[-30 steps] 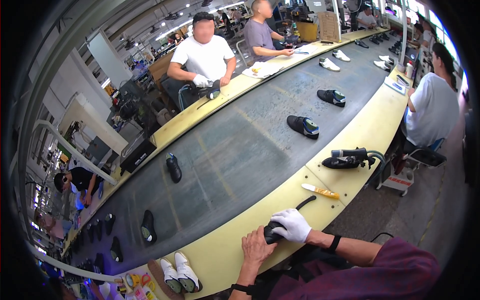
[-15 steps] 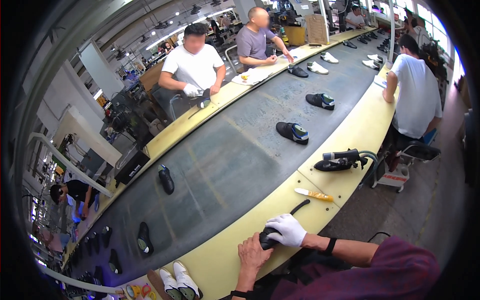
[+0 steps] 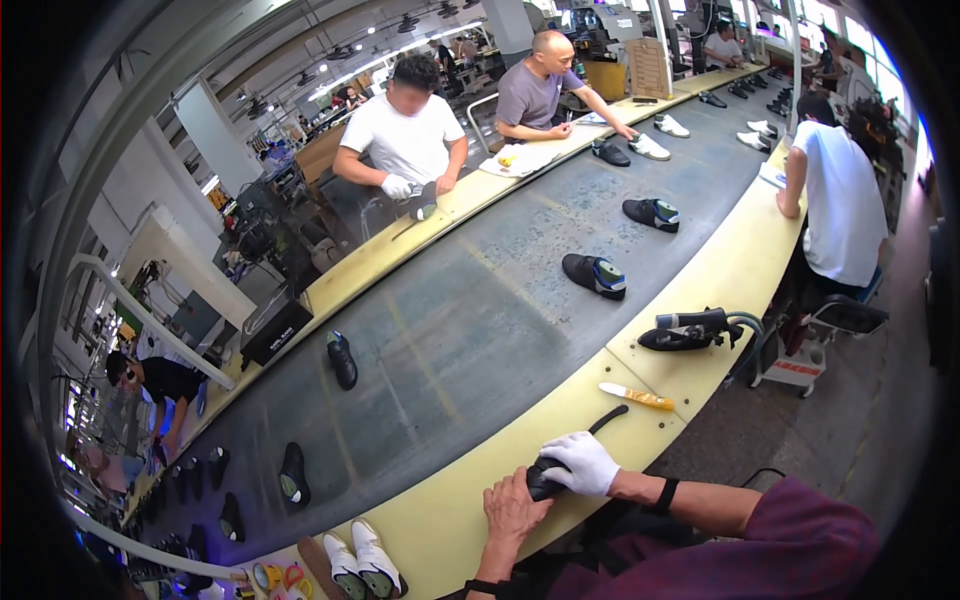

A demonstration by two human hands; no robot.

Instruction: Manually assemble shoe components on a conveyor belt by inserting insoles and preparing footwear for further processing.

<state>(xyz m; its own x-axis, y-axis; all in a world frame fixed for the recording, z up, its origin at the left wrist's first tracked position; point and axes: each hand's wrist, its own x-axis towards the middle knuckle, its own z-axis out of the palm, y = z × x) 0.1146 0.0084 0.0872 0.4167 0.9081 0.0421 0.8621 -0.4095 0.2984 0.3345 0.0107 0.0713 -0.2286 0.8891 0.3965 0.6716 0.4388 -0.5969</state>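
Observation:
A black shoe [image 3: 541, 484] is between my hands at the near edge of the pale yellow bench [image 3: 470, 510]. My bare left hand [image 3: 515, 508] is closed around its near side. On top, my white-gloved right hand [image 3: 582, 464] grips the shoe with bent fingers. Much of the shoe is hidden under my hands. Just beyond the right hand, a thin black curved tool or strip [image 3: 608, 418] lies on the bench. A knife with a yellow wrapped handle [image 3: 637, 396] rests farther right.
A grey conveyor belt [image 3: 430, 350] carries several shoes past the bench. White shoes [image 3: 370, 560] stand at my left, near tape rolls [image 3: 268, 575]. A black hose-fed tool [image 3: 692, 330] sits to the right. Co-workers [image 3: 410, 130] work across the belt; another person [image 3: 840, 200] sits at right.
The view has shifted slightly, so the scene sits a little lower and farther right. Across the belt, a co-worker's hand has moved onto a white shoe. My grip looks the same.

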